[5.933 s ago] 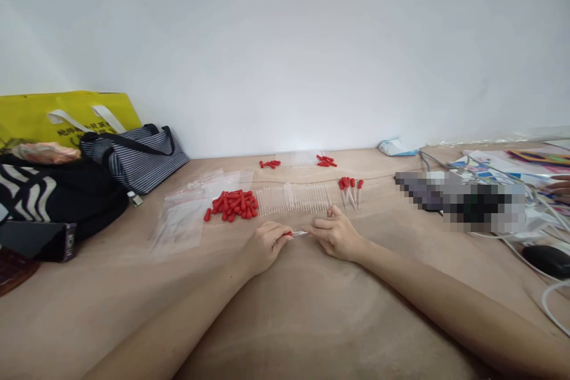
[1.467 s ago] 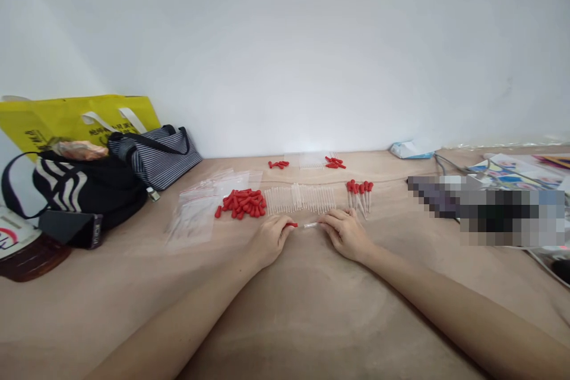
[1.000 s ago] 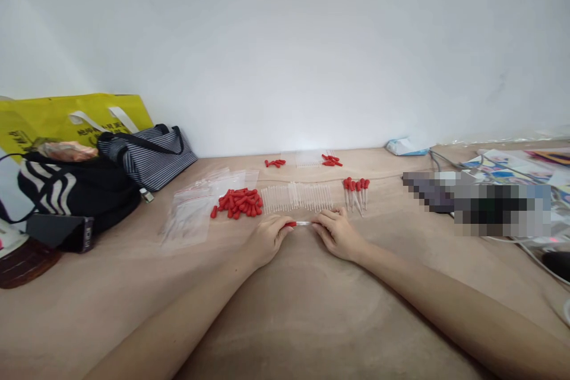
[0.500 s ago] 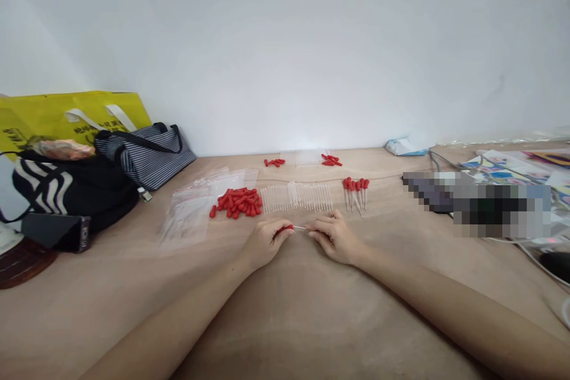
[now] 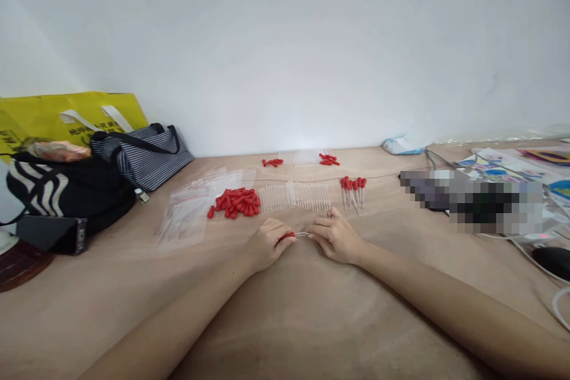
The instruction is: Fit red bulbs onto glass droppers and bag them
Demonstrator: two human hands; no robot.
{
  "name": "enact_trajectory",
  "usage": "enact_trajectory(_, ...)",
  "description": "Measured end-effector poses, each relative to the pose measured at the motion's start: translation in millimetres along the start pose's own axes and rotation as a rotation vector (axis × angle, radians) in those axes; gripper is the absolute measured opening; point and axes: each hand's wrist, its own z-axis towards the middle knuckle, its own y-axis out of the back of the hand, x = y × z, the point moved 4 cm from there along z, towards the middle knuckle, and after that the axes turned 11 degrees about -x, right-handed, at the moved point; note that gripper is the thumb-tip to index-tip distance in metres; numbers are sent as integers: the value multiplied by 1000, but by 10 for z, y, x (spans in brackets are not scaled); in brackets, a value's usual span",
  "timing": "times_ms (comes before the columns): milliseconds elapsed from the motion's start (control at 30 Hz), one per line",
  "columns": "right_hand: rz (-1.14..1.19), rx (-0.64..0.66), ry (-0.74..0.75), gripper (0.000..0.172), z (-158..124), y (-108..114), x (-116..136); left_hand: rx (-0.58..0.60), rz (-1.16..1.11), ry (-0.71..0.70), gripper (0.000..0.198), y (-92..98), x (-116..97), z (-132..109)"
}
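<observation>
My left hand pinches a small red rubber cap low over the tan table. My right hand pinches the thin clear tube that meets that cap; the two hands are almost touching. Just behind them lies a row of clear tubes. To its left is a heap of red caps. To its right lie several finished droppers with red tops.
Clear zip bags lie left of the caps. Striped bag, black-and-white bag, yellow bag and a phone crowd the left. More caps and tubes sit by the wall. Cables, papers and a mouse fill the right.
The hands have drawn slightly toward me and closer together, and less of the clear tube shows between them. The view has shifted a little.
</observation>
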Motion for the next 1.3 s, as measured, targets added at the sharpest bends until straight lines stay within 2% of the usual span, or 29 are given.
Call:
enact_trajectory(333,66,-3,15,26,24,-60,53,3,0,-90,19,-20,-39,5)
enact_trajectory(667,66,30,40,27,57,-74,59,0,2,-96,21,-16,-48,14)
enact_trajectory(833,-86,64,102,22,77,37,56,4,-2,-52,19,-6,10,20)
enact_trajectory(900,-148,68,108,20,70,75,14,-12,8,3,17,25,51,18)
enact_trajectory(933,-165,62,90,20,66,95,-30,-31,21,40,23,47,77,14)
enact_trajectory(1000,-188,10,-16,21,60,146,-185,-82,61,116,42,96,132,1)
enact_trajectory(1067,-217,-97,-212,22,45,223,-413,-108,91,169,47,125,179,-16)
enact_trajectory(1167,-266,-244,-576,26,-31,353,-779,-81,84,199,37,115,224,-32)
enact_trajectory(1300,-367,-244,-920,30,-172,467,-1085,-46,65,192,24,75,245,-37)
